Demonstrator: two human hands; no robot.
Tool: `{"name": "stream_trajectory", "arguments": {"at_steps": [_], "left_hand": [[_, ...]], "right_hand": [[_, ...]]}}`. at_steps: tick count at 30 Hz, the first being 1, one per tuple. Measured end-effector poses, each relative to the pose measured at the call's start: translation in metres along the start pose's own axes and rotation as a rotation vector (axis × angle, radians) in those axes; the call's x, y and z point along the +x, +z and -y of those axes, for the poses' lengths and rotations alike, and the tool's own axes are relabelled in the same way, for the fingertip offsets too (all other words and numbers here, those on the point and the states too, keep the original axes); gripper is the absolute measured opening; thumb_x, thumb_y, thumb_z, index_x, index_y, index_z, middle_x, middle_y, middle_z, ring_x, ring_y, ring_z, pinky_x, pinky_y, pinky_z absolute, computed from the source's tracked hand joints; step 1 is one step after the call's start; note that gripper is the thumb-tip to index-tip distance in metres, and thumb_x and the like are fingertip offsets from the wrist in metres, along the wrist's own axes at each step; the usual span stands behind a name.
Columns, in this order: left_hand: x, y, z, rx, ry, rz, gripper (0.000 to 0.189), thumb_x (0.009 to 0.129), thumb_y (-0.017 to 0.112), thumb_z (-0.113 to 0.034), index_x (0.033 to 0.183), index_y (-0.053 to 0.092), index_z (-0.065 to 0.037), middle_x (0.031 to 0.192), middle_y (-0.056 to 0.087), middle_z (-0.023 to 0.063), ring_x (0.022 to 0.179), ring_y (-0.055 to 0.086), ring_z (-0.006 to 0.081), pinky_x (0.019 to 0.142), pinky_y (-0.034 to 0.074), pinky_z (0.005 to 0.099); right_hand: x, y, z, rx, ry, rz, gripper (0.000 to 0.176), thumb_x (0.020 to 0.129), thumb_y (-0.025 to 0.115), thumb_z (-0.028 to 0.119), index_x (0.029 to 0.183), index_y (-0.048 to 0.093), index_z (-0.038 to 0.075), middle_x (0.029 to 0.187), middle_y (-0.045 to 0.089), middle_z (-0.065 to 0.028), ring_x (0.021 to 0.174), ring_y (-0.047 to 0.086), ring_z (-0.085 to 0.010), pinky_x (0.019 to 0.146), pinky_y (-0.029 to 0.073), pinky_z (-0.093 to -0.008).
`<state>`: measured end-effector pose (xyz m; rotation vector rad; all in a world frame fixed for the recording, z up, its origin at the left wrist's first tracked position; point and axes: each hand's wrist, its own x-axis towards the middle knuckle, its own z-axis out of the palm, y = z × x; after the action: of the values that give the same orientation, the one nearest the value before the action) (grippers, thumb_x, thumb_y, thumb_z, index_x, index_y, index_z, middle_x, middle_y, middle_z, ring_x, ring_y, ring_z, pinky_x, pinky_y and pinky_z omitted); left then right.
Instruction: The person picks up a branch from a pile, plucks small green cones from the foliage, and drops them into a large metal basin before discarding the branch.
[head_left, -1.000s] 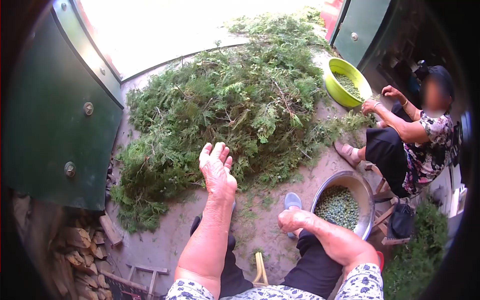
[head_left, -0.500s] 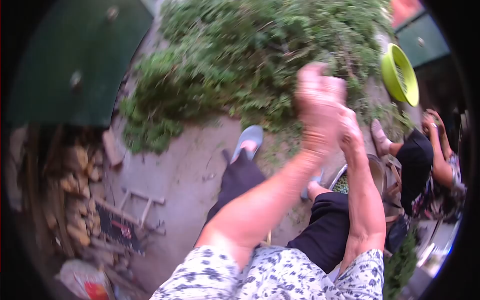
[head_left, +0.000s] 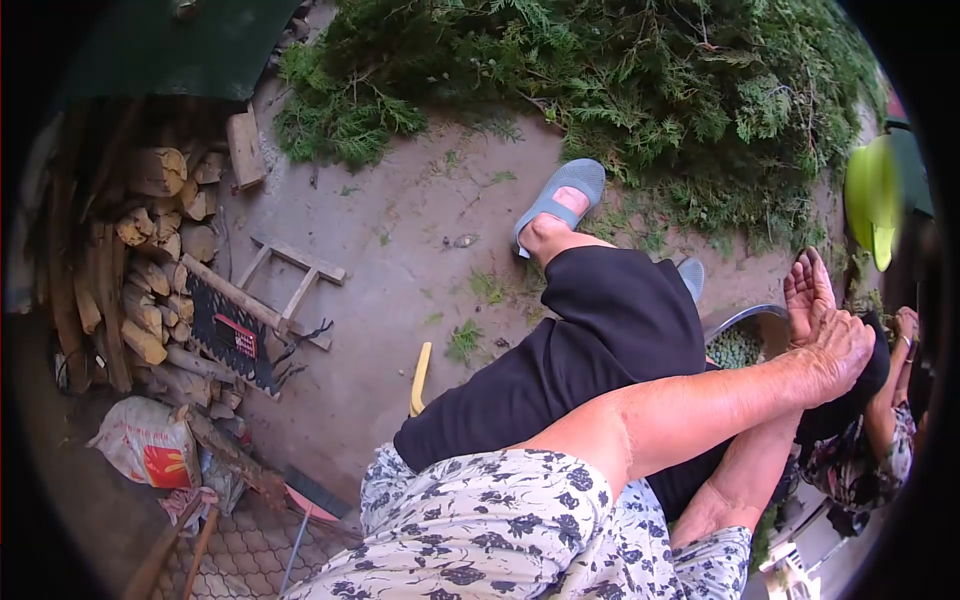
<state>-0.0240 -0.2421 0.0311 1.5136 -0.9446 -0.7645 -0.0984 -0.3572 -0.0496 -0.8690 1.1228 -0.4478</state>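
My left hand [head_left: 840, 352] reaches across to the right side, its fingers closed around my right hand near the wrist. Above that grip, my right hand [head_left: 808, 288] shows its palm and stretched fingers; no object is visible in it. Just left of both hands is a round metal-rimmed container [head_left: 765, 311] holding many small green pieces [head_left: 738, 346], partly hidden by my arm and trouser leg. Beyond my feet lies a large heap of green conifer branches [head_left: 690, 130].
Another person [head_left: 880, 440] sits at the far right near a yellow-green basin [head_left: 872, 195]. At left are stacked firewood [head_left: 150, 270], an overturned wooden stool [head_left: 285, 280] and a white sack [head_left: 145, 440]. A yellow curved handle [head_left: 420, 378] stands beside my leg.
My joined hands have moved from in front of the branches to the right and down. The view has shifted, with more of the firewood side showing. My left knee now points rightward.
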Motion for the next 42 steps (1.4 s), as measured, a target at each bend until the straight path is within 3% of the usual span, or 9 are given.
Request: {"name": "stream_trajectory", "arguments": {"at_steps": [6, 9, 14, 20, 26, 32, 34, 36, 42], "left_hand": [[0.027, -0.038, 0.008, 0.297, 0.056, 0.142, 0.014, 0.065, 0.058, -0.013, 0.071, 0.065, -0.003, 0.079, 0.063, 0.0151, 0.074, 0.061, 0.0309, 0.082, 0.046, 0.0461], [0.037, -0.124, 0.105, 0.008, 0.566, -0.31, 0.018, 0.072, 0.06, -0.009, 0.089, 0.066, -0.009, 0.099, 0.061, 0.0104, 0.088, 0.059, 0.0237, 0.075, 0.048, 0.0315], [-0.12, -0.221, 0.314, -0.093, -0.859, -1.05, 0.049, 0.087, 0.049, -0.036, 0.121, 0.048, 0.0, 0.112, 0.057, 0.0196, 0.1, 0.056, 0.0325, 0.089, 0.041, 0.0448], [-0.187, -0.159, 0.259, -0.819, -1.046, -0.382, 0.093, 0.077, 0.043, -0.071, 0.135, 0.029, 0.001, 0.139, 0.031, 0.018, 0.127, 0.033, 0.0296, 0.105, 0.027, 0.0438], [-0.241, -0.208, 0.408, -0.759, -1.004, -1.022, 0.085, 0.082, 0.043, -0.064, 0.136, 0.026, -0.002, 0.14, 0.027, 0.0215, 0.131, 0.027, 0.0324, 0.103, 0.027, 0.0494], [-0.16, -0.189, 0.28, -1.203, -0.892, -0.702, 0.069, 0.084, 0.04, -0.062, 0.118, 0.049, -0.002, 0.116, 0.052, 0.0177, 0.115, 0.046, 0.0253, 0.097, 0.035, 0.0441], [-0.127, -0.235, 0.248, -1.648, 0.037, 0.017, 0.053, 0.087, 0.04, -0.057, 0.098, 0.055, -0.008, 0.09, 0.058, 0.0041, 0.097, 0.053, 0.0204, 0.091, 0.037, 0.0422], [-0.084, -0.245, 0.123, -1.16, -0.467, -0.881, 0.053, 0.088, 0.043, -0.054, 0.111, 0.049, -0.006, 0.118, 0.051, 0.0112, 0.114, 0.046, 0.0246, 0.099, 0.034, 0.0445], [-0.006, -0.166, 0.001, -1.292, -0.373, -0.438, 0.03, 0.093, 0.045, -0.033, 0.101, 0.052, -0.005, 0.106, 0.057, 0.0115, 0.101, 0.055, 0.0224, 0.091, 0.042, 0.0383]], "right_hand": [[-0.01, 0.027, 0.0, -0.365, -0.099, -0.328, 0.059, 0.089, 0.03, 0.043, 0.133, 0.038, 0.005, 0.127, 0.049, -0.0119, 0.114, 0.048, -0.0226, 0.103, 0.033, -0.0371], [-0.01, 0.004, 0.008, 0.119, -0.149, -0.05, 0.019, 0.087, 0.057, 0.015, 0.104, 0.058, 0.005, 0.089, 0.063, -0.0053, 0.078, 0.061, -0.0155, 0.067, 0.052, -0.0282], [-0.034, 0.019, 0.011, 0.159, -0.214, -0.019, 0.021, 0.089, 0.054, 0.017, 0.105, 0.056, 0.003, 0.084, 0.063, -0.0055, 0.069, 0.061, -0.016, 0.062, 0.052, -0.0294], [-0.038, 0.047, 0.008, 0.163, -0.211, 0.012, 0.021, 0.089, 0.054, 0.018, 0.103, 0.056, 0.003, 0.079, 0.062, -0.0057, 0.066, 0.061, -0.0161, 0.059, 0.052, -0.0295], [-0.047, 0.051, 0.012, 0.187, -0.191, 0.009, 0.02, 0.089, 0.054, 0.017, 0.103, 0.056, 0.003, 0.079, 0.062, -0.0052, 0.065, 0.061, -0.0157, 0.058, 0.052, -0.029], [-0.045, 0.048, 0.015, 0.17, -0.208, 0.036, 0.021, 0.09, 0.053, 0.019, 0.105, 0.056, 0.004, 0.081, 0.062, -0.0044, 0.067, 0.06, -0.0147, 0.06, 0.05, -0.028], [-0.045, 0.05, 0.013, 0.148, -0.23, 0.047, 0.021, 0.09, 0.053, 0.017, 0.105, 0.056, 0.003, 0.081, 0.063, -0.0054, 0.067, 0.061, -0.0152, 0.059, 0.051, -0.0278], [-0.034, 0.042, 0.004, 0.155, -0.197, 0.028, 0.021, 0.089, 0.054, 0.017, 0.104, 0.056, 0.002, 0.081, 0.063, -0.0065, 0.066, 0.062, -0.0158, 0.058, 0.051, -0.0277], [-0.002, 0.043, -0.024, 0.103, -0.139, 0.018, 0.021, 0.087, 0.057, 0.015, 0.101, 0.057, 0.0, 0.078, 0.062, -0.0089, 0.064, 0.061, -0.0159, 0.054, 0.051, -0.0286]]}}
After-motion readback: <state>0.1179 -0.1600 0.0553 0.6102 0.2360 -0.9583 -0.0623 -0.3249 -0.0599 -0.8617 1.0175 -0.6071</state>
